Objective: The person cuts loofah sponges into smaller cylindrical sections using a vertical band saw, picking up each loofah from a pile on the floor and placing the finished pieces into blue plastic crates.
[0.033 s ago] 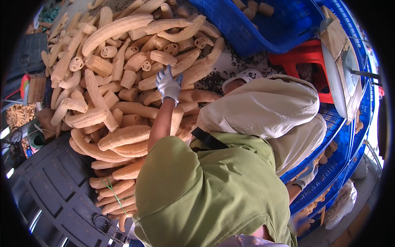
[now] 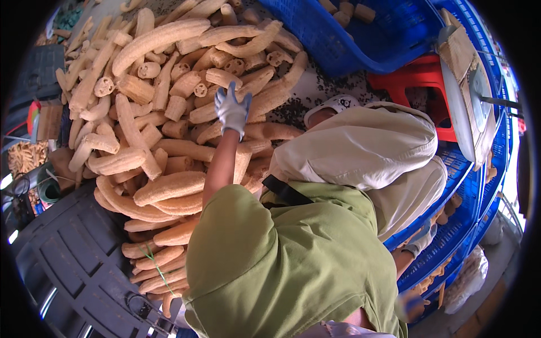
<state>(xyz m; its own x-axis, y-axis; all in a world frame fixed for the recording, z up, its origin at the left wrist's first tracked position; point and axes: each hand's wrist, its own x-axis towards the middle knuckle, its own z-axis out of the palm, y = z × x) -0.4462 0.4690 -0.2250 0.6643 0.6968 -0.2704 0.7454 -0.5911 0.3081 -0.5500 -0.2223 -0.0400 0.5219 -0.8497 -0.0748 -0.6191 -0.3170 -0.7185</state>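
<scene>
A large heap of dried loofahs (image 2: 163, 48), long whole ones and short cut pieces, spreads over the left and upper middle. My left hand (image 2: 232, 112), in a white glove with blue-grey fingertips, is over the heap with its fingers spread and nothing gripped. Its fingertips come up close to a short loofah piece (image 2: 223, 78); whether they touch it is unclear. Far to the right, my right hand (image 2: 420, 242), gloved too, reaches to a blue crate (image 2: 451, 239) with loofah pieces in it. The fingers of that hand are small and partly hidden.
Another blue crate (image 2: 344, 48) with a few cut pieces stands at the top. Beside it are a red stool (image 2: 414, 76) and a white round-edged board (image 2: 459, 107). A grey ridged panel (image 2: 73, 253) lies lower left. Dark seeds (image 2: 332, 84) litter the floor near my shoe.
My left hand has shifted very slightly to the right, and its fingers have spread a little differently. The heap and my right hand look the same.
</scene>
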